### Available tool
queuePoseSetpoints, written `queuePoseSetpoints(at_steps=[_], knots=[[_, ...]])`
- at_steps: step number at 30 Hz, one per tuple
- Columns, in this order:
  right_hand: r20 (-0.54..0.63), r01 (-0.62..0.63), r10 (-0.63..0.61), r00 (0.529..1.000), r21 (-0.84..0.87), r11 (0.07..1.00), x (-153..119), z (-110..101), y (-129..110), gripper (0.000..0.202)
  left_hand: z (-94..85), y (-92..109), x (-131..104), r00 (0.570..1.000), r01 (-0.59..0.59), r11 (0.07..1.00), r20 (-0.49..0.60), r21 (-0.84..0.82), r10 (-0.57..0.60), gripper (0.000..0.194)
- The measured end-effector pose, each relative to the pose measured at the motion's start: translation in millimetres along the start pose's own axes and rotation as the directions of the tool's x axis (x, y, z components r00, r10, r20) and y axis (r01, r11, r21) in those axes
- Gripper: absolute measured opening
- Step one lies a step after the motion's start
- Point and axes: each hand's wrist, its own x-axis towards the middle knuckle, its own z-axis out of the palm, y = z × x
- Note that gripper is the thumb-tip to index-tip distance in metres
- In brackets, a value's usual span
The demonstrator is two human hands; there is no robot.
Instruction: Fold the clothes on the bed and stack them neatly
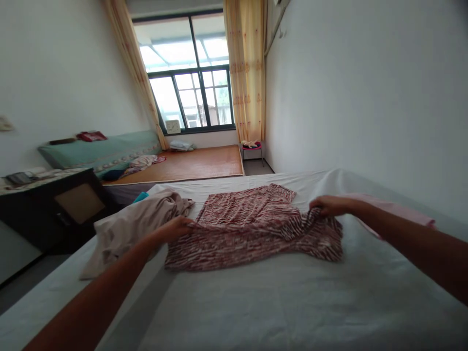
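A red, white and dark striped garment (234, 246) lies spread on a white sheet (256, 312), its near part lifted a little and folded along a ridge. My left hand (178, 229) pinches the ridge at its left end. At the right, my right hand (326, 205) grips a bunched part of the same cloth. A crumpled beige garment (127, 229) rests left of the striped one, partly behind my left forearm. Pink cloth (397, 212) lies at the right, partly hidden by my right forearm.
Beyond the sheet is a bed with a brown mat (201, 163) and a green headboard (120, 148). A dark cabinet (47, 209) stands at the left. A small stool (252, 147) is near the window, and a white wall (365, 97) runs along the right.
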Motion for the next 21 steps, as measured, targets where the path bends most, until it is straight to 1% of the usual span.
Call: queuePoseSetpoints(at_steps=[1,2,3,4,5,6,7,8,9,10,11,12,13,14,15,16,17,18,19,20,21], knots=[[-0.172,-0.096,0.083,0.982,-0.068,0.993,20,-19,-2,0.016,-16.4,10,21,0.981,-0.009,0.998,-0.192,0.06,0.02,0.013],[-0.284,-0.129,0.099,0.954,-0.087,0.988,36,-42,-5,0.022,-36.5,23,40,0.909,0.016,0.993,-0.415,0.115,0.033,0.013],[-0.381,-0.154,0.106,0.919,-0.097,0.983,49,-68,-10,0.027,-59.0,36,55,0.844,0.027,0.991,-0.535,0.132,0.048,0.016],[-0.484,-0.184,0.114,0.868,-0.1,0.978,58,-94,-16,0.033,-82.7,51,67,0.786,0.027,0.99,-0.615,0.139,0.065,0.022],[-0.607,-0.212,0.116,0.786,-0.089,0.973,64,-119,-22,0.037,-105.8,66,74,0.701,0.011,0.99,-0.707,0.144,0.095,0.028],[-0.765,-0.201,0.089,0.637,-0.055,0.978,66,-141,-27,0.037,-127.0,80,77,0.543,-0.052,0.988,-0.827,0.142,0.148,0.032],[-0.844,-0.16,0.048,0.534,-0.045,0.986,66,-159,-32,0.039,-145.1,94,77,0.444,-0.141,0.977,-0.871,0.163,0.209,0.038],[-0.896,-0.102,0.008,0.444,-0.041,0.994,63,-172,-37,0.04,-159.3,106,74,0.373,-0.214,0.957,-0.89,0.194,0.263,0.045],[-0.923,-0.032,-0.031,0.384,-0.046,0.998,59,-180,-41,0.04,-169.1,116,69,0.311,-0.267,0.939,-0.903,0.217,0.297,0.05],[-0.93,0.038,-0.064,0.363,-0.054,0.998,53,-184,-44,0.04,-174.6,124,62,0.275,-0.307,0.923,-0.906,0.234,0.321,0.053],[-0.932,0.101,-0.087,0.352,-0.054,0.993,45,-183,-47,0.04,-175.9,130,54,0.248,-0.33,0.912,-0.911,0.242,0.331,0.055],[-0.934,0.151,-0.097,0.343,-0.047,0.987,37,-179,-49,0.04,-173.5,133,45,0.23,-0.347,0.907,-0.916,0.237,0.327,0.056],[-0.937,0.186,-0.095,0.336,-0.033,0.982,28,-172,-50,0.04,-168.1,134,35,0.221,-0.366,0.904,-0.923,0.221,0.315,0.056],[-0.94,0.208,-0.076,0.333,-0.006,0.978,18,-163,-50,0.04,-160.4,131,25,0.223,-0.388,0.901,-0.929,0.194,0.296,0.055],[-0.939,0.227,-0.045,0.34,0.036,0.973,7,-153,-49,0.04,-151.2,126,14,0.245,-0.407,0.901,-0.932,0.15,0.266,0.053],[-0.932,0.253,-0.005,0.361,0.094,0.963,-3,-143,-47,0.04,-141.2,118,3,0.289,-0.42,0.903,-0.931,0.088,0.225,0.051],[-0.913,0.284,0.042,0.405,0.169,0.944,-15,-132,-43,0.04,-131.0,108,-8,0.349,-0.417,0.909,-0.92,0.017,0.177,0.049],[-0.878,0.312,0.087,0.47,0.257,0.915,-26,-121,-38,0.039,-120.9,96,-19,0.437,-0.389,0.919,-0.891,-0.064,0.123,0.046],[-0.828,0.325,0.125,0.547,0.348,0.879,-37,-111,-32,0.037,-111.0,83,-29,0.52,-0.344,0.93,-0.851,-0.127,0.076,0.044],[-0.762,0.313,0.157,0.629,0.433,0.845,-49,-101,-26,0.035,-101.4,70,-40,0.596,-0.286,0.945,-0.802,-0.16,0.045,0.04],[-0.684,0.273,0.183,0.706,0.501,0.821,-60,-92,-20,0.032,-91.9,58,-50,0.677,-0.228,0.958,-0.736,-0.174,0.027,0.036]])
